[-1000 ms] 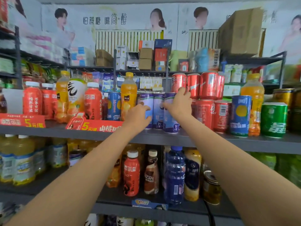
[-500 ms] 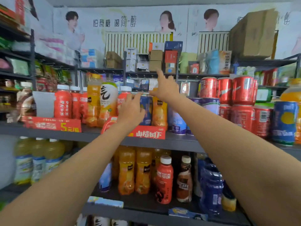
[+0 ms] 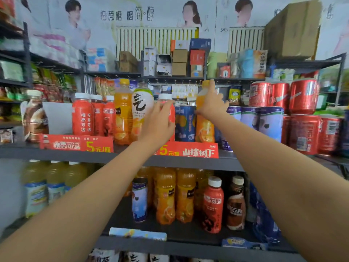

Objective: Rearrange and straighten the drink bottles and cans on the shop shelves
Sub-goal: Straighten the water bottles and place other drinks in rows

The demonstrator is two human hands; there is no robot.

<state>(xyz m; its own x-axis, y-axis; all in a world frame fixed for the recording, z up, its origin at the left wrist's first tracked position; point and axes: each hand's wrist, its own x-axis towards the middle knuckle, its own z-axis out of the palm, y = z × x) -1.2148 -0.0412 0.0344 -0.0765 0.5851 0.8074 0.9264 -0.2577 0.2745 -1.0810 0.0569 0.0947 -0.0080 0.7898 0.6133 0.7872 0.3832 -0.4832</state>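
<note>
- Upper shelf (image 3: 188, 163): dark metal board across the middle of the view; we count bottles on its left half and cans on its right.
- Left hand (image 3: 160, 121): we record it wrapped around a red bottle (image 3: 171, 110) with a white cap, standing just left of the blue can (image 3: 185, 123).
- Right hand (image 3: 211, 104): we record it gripping the shoulder of an orange juice bottle (image 3: 204, 127), forefinger raised beside the yellow cap; the bottle stands upright just right of the blue can.
- White-and-green bottle (image 3: 141, 108): upright, touching the left hand's near side, with a second orange bottle (image 3: 122, 114) just left of it.
- Three red bottles (image 3: 94, 118): white caps, in a row further left.
- Brown coffee bottle (image 3: 35, 118): far left end of the shelf, tilted slightly.
- Purple-and-white cans (image 3: 260, 121): a row right of the right hand.
- Red cans (image 3: 302, 114): stacked in two tiers at the right end.
- Red price strips (image 3: 75, 144): two, clipped to the shelf's front edge.
- Lower shelf (image 3: 188, 244): we note yellow, orange, red and coffee bottles, and one can, all upright.
</note>
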